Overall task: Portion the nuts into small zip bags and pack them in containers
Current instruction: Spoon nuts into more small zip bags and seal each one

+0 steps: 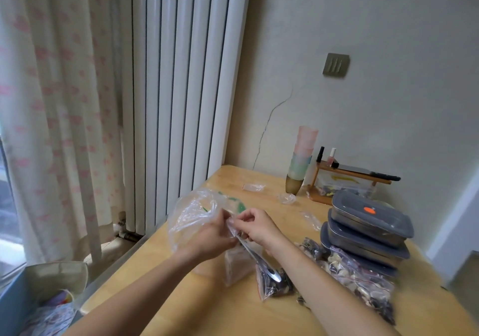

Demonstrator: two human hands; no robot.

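both hands (215, 234) (259, 225) pinch small zip bag (233, 225) above table (181, 297).

The light wooden table (181, 299) holds small clear bags of mixed nuts (357, 273). A stack of grey lidded boxes (368, 229) sits there too. Stacked pastel plastic cups (302, 159) stand near the wall.

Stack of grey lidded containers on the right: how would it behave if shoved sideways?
The stack of grey lidded rectangular containers already sits staggered, so the top one would probably slide off rather than tip. Their walls look rigid. Contents are not visible, so weight is uncertain. They may drag on the wooden table.
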